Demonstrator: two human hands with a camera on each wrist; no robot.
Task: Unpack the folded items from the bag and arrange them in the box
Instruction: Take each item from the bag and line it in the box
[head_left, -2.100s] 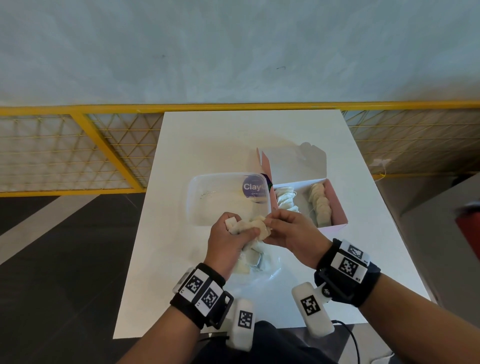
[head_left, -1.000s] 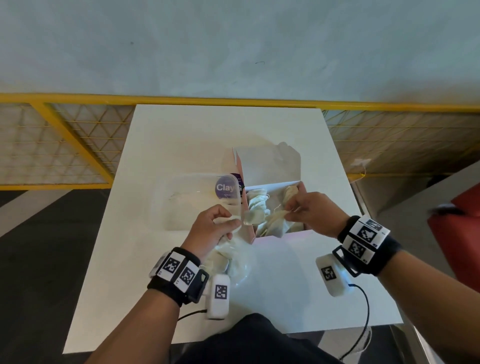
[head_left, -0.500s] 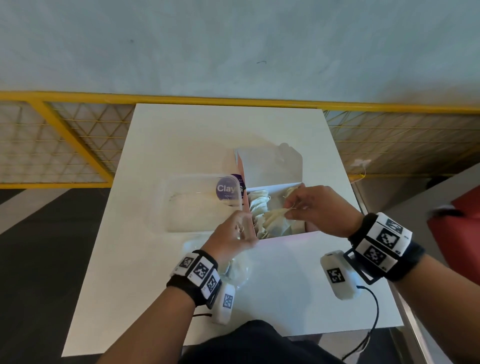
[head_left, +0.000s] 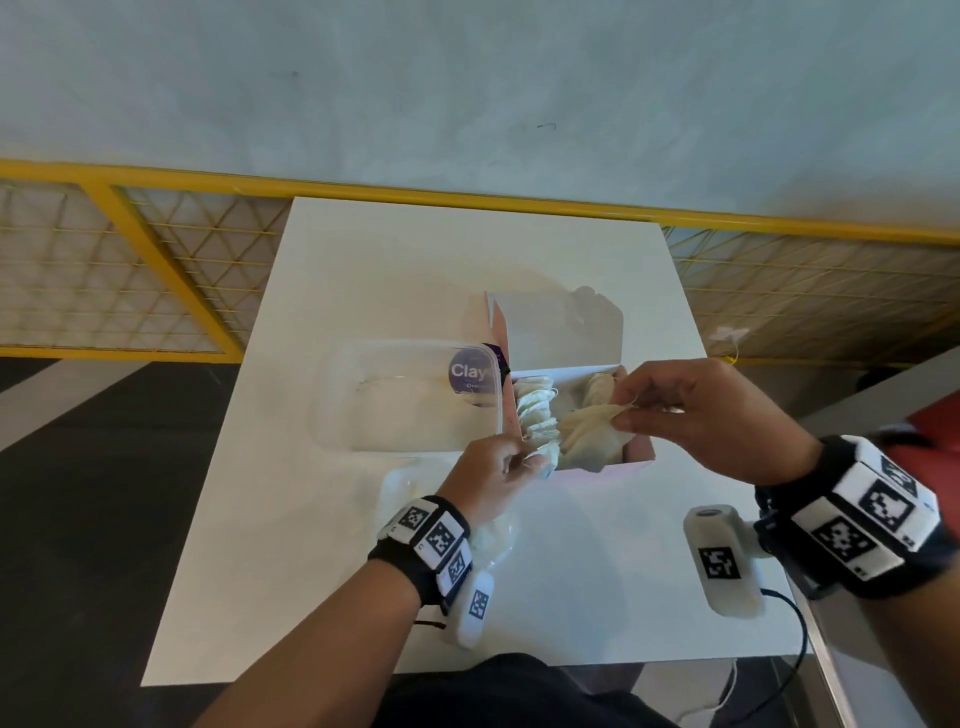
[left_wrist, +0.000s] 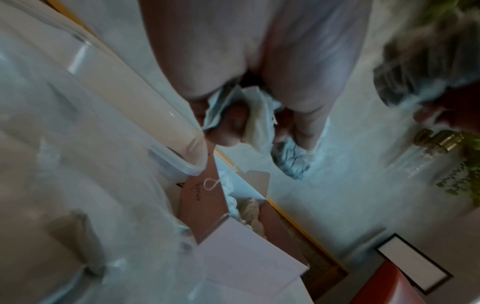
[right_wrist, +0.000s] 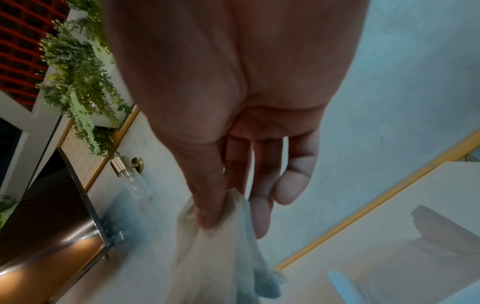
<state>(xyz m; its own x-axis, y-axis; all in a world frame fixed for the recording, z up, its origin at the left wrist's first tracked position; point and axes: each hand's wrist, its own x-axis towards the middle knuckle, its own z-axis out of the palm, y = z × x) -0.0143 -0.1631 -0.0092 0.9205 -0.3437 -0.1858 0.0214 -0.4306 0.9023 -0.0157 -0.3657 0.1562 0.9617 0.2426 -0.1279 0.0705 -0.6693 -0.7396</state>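
**Both hands pinch cloth pieces at the pink box**

In the centre of the head view, the right hand (head_left: 711, 415) hangs over the open pink box (head_left: 636, 462). Its thumb and forefinger pinch the top edge of a cream folded cloth (head_left: 589, 434), which droops into the box's middle; the other fingers (right_wrist: 262, 209) stretch out loosely beside the pinch, as the right wrist view shows.

The left hand (head_left: 491, 478) sits just lower left of the box's near corner. Its fingers curl round a small pale cloth piece (left_wrist: 255, 119), bunched between fingertips and palm in the left wrist view.

Inside the box, a row of folded items (head_left: 535, 410) stands along the left wall, and a second row (head_left: 597, 387) lies toward the upper right, partly hidden behind the right hand.

Beneath the left wrist, a clear plastic bag (head_left: 498, 540) rests on the white table (head_left: 363, 519), with pale contents faintly visible inside.

Left of the box, touching its side, a clear plastic container (head_left: 405, 395) carries a round purple label (head_left: 470, 371) at its right corner.
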